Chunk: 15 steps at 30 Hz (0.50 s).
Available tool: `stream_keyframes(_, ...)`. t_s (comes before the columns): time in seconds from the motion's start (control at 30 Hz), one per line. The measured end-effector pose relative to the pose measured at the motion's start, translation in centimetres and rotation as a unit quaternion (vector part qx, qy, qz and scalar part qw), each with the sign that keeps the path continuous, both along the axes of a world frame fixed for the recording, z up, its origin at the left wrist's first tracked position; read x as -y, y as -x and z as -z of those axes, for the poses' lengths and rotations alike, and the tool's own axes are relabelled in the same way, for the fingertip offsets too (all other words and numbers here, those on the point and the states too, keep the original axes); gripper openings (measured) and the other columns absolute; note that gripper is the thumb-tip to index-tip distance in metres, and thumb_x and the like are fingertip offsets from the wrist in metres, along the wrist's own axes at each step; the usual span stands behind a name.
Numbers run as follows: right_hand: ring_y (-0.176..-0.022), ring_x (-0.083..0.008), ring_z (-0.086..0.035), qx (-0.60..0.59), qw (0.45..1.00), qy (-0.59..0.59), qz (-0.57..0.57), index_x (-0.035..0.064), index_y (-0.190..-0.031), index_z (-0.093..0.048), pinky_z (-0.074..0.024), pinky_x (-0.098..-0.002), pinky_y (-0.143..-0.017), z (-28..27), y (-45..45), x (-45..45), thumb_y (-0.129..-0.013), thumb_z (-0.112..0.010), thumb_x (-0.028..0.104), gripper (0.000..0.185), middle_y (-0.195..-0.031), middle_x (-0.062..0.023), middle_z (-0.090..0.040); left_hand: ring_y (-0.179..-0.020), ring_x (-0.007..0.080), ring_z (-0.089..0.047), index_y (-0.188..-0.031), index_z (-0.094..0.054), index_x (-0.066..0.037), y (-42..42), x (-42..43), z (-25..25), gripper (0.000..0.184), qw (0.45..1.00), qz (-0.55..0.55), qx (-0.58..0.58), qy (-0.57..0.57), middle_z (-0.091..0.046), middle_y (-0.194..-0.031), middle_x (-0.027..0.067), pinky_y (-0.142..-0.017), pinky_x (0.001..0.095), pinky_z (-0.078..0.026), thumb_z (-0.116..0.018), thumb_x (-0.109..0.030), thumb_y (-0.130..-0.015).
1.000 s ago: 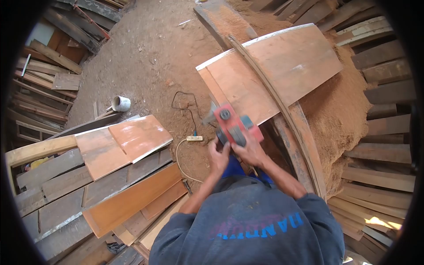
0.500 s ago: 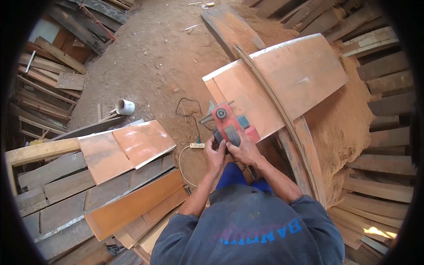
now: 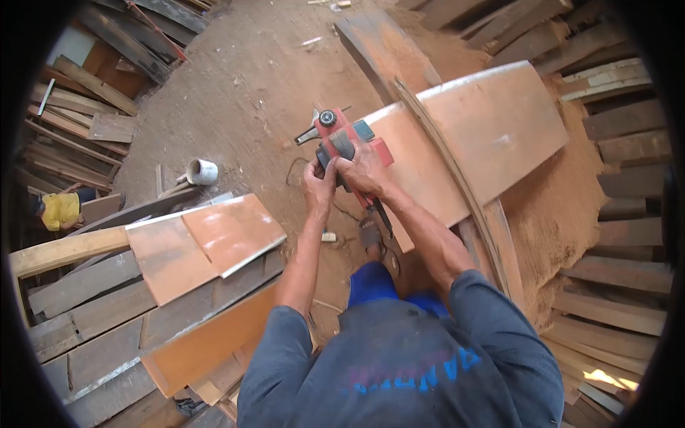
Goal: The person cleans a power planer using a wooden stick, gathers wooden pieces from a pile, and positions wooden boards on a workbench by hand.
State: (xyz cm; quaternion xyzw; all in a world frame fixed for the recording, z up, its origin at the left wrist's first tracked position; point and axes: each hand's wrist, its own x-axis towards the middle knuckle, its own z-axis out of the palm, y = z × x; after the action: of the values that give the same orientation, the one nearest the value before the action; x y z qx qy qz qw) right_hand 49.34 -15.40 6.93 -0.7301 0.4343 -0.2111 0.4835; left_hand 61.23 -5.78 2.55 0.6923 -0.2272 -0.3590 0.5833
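A red electric planer (image 3: 379,151) with a black knob is held over the near left end of a wide reddish-brown board. My right hand (image 3: 362,171) is closed around its handle. My left hand (image 3: 318,187) grips the planer's dark left rear side, fingers partly hidden. The board (image 3: 499,135) has a white far edge and lies across a thick timber beam (image 3: 392,53). A long narrow wooden strip (image 3: 449,157) crosses over the board. Whether the planer touches the board I cannot tell.
To the left, two short boards (image 3: 235,232) rest on a stack of planks (image 3: 107,335). A white bucket (image 3: 203,172) stands on the dirt floor. Sawdust (image 3: 549,200) is heaped on the right before stacked timber (image 3: 621,271). A person in a yellow shirt (image 3: 61,212) is at far left.
Both hands have moved the planer forward and to the left along the board, with my arms stretched further out. A person in yellow has come into sight at the far left.
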Motion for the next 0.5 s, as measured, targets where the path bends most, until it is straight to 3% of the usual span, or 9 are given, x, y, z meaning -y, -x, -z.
stream_keyframes(0.03, -0.103, -0.0467, -0.071, -0.007, 1.000, -0.002, 0.000, -0.0126, -0.113, -0.064, -0.0559, -0.0485, -0.091, -0.7, 1.0, -1.0, -0.081, -0.069, 0.035, 0.058, -0.106, -0.0334, -0.071, -0.091, 0.0134, -0.070, -0.125, -0.067, 0.006, 0.8, -1.0, 0.2, 0.047, 1.000, 0.004, -0.021, 0.000, -0.076, -0.106, 0.0113, -0.078, 0.0287, -0.057, -0.079, -0.029, -0.096)
stream_keyframes(0.13, -0.101, -0.0447, -0.072, 0.026, 0.994, -0.103, -0.027, -0.0108, -0.113, -0.065, -0.0565, -0.0475, -0.088, -3.0, 6.2, -5.2, -0.082, -0.070, 0.034, 0.055, -0.102, -0.0316, -0.072, -0.089, 0.0145, -0.070, -0.128, -0.067, 0.004, 5.0, -5.6, 1.1, 0.046, 0.997, 0.023, 0.064, -0.033, -0.075, -0.105, 0.0094, -0.080, 0.0297, -0.057, -0.078, -0.026, -0.096)
stream_keyframes(0.2, -0.100, -0.0428, -0.072, 0.028, 0.996, -0.083, -0.004, -0.0079, -0.113, -0.066, -0.0568, -0.0470, -0.086, -1.8, 9.8, -9.0, -0.085, -0.072, 0.032, 0.049, -0.101, -0.0297, -0.072, -0.091, 0.0148, -0.069, -0.128, -0.067, 0.002, 9.2, -9.1, -1.4, 0.041, 0.998, 0.027, 0.039, -0.035, -0.074, -0.107, 0.0091, -0.081, 0.0315, -0.057, -0.077, -0.021, -0.096)
stream_keyframes(0.27, -0.100, -0.0430, -0.072, 0.017, 0.995, -0.096, -0.009, -0.0057, -0.114, -0.066, -0.0568, -0.0479, -0.086, -2.1, 14.0, -13.0, -0.087, -0.073, 0.032, 0.047, -0.101, -0.0292, -0.072, -0.097, 0.0162, -0.069, -0.131, -0.064, 0.004, 13.1, -13.7, 0.8, 0.042, 0.996, 0.024, 0.041, -0.073, -0.073, -0.113, 0.0110, -0.086, 0.0328, -0.057, -0.077, -0.016, -0.096)
stream_keyframes(0.33, -0.100, -0.0434, -0.072, 0.031, 0.997, -0.067, -0.001, -0.0031, -0.115, -0.067, -0.0565, -0.0489, -0.086, -2.2, 18.3, -17.3, -0.088, -0.075, 0.030, 0.044, -0.103, -0.0288, -0.072, -0.103, 0.0192, -0.070, -0.135, -0.060, 0.006, 17.1, -17.8, 2.0, 0.051, 0.998, 0.042, -0.049, -0.012, -0.071, -0.119, 0.0146, -0.092, 0.0345, -0.057, -0.079, -0.015, -0.093)
stream_keyframes(0.37, -0.101, -0.0439, -0.072, 0.015, 0.998, -0.053, -0.005, -0.0030, -0.116, -0.066, -0.0564, -0.0487, -0.087, -1.7, 20.6, -19.4, -0.088, -0.076, 0.029, 0.044, -0.105, -0.0292, -0.071, -0.109, 0.0227, -0.070, -0.138, -0.057, 0.007, 19.4, -19.6, -0.1, 0.056, 0.996, 0.029, -0.036, -0.073, -0.070, -0.122, 0.0166, -0.097, 0.0365, -0.056, -0.081, -0.016, -0.092)
stream_keyframes(0.43, -0.098, -0.0445, -0.071, -0.011, 0.992, -0.123, 0.001, -0.0040, -0.113, -0.063, -0.0555, -0.0491, -0.085, -2.7, 23.6, -22.0, -0.088, -0.076, 0.028, 0.043, -0.103, -0.0290, -0.070, -0.112, 0.0232, -0.070, -0.137, -0.058, 0.007, 22.6, -23.5, 1.6, 0.054, 0.993, 0.048, 0.033, -0.098, -0.070, -0.122, 0.0171, -0.099, 0.0377, -0.055, -0.080, -0.013, -0.092)
stream_keyframes(0.5, -0.096, -0.0449, -0.070, -0.049, 0.978, -0.201, -0.006, -0.0041, -0.110, -0.062, -0.0547, -0.0495, -0.083, -3.6, 24.9, -22.9, -0.088, -0.076, 0.028, 0.041, -0.101, -0.0288, -0.069, -0.111, 0.0222, -0.070, -0.137, -0.057, 0.007, 23.8, -24.2, 0.8, 0.053, 0.994, 0.046, -0.042, -0.084, -0.070, -0.122, 0.0165, -0.099, 0.0375, -0.055, -0.080, -0.012, -0.092)
